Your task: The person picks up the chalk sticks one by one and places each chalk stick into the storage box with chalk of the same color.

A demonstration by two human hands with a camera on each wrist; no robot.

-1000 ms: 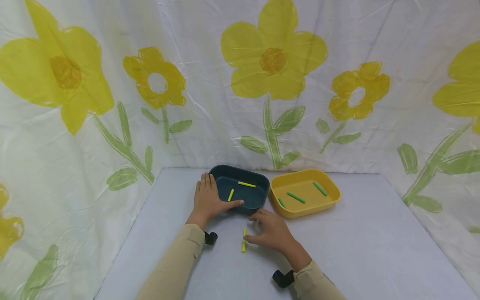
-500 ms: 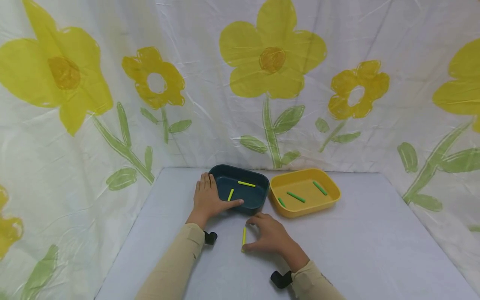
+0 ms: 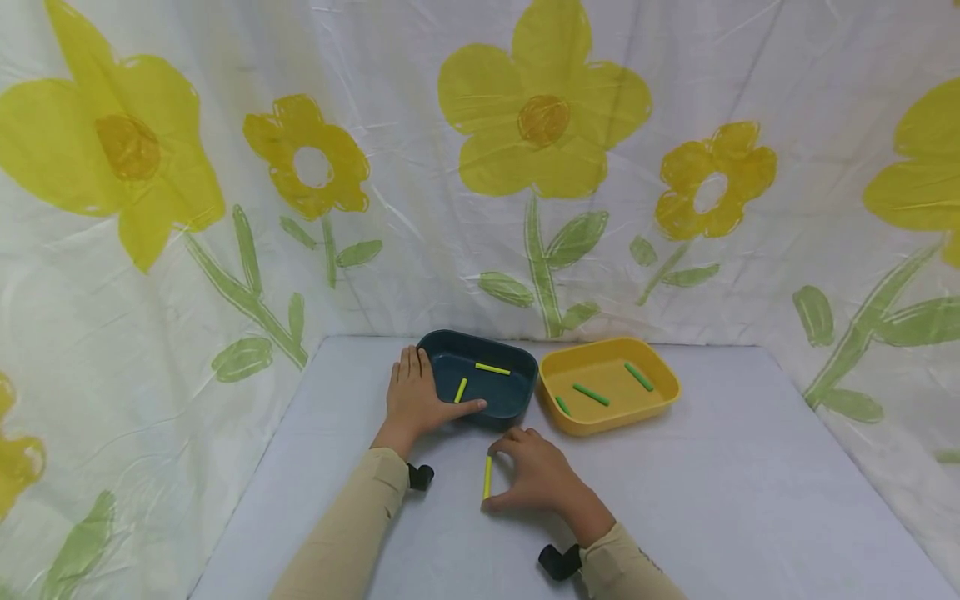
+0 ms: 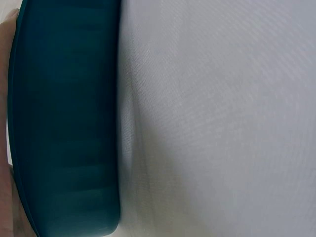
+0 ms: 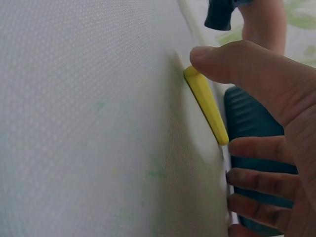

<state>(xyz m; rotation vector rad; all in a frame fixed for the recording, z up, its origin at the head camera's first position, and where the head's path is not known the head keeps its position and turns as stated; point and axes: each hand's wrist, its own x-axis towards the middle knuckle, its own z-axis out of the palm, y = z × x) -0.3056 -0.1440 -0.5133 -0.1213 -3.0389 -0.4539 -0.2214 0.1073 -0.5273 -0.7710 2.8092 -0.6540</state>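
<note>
A yellow stick (image 3: 487, 477) lies on the grey table (image 3: 712, 500), pointing away from me. My right hand (image 3: 501, 471) pinches it lengthwise, thumb at its near end and forefinger at its far end. In the right wrist view the thumb (image 5: 232, 61) presses one tip of the yellow stick (image 5: 206, 106). My left hand (image 3: 420, 392) rests with straight fingers against the left side of a dark teal tray (image 3: 525, 375), thumb along its front rim. That tray holds two yellow sticks (image 3: 492, 368). The left wrist view shows only the teal tray's wall (image 4: 64, 123) and table.
A yellow tray (image 3: 663, 387) with three green sticks (image 3: 591, 394) touches the teal tray's right side. A flower-printed sheet (image 3: 525, 167) closes in the back and both sides. Bare table extends to the right and front.
My right hand slid left and closed its thumb and forefinger onto the ends of the loose yellow stick, which now lies straighter. The left hand has stayed put.
</note>
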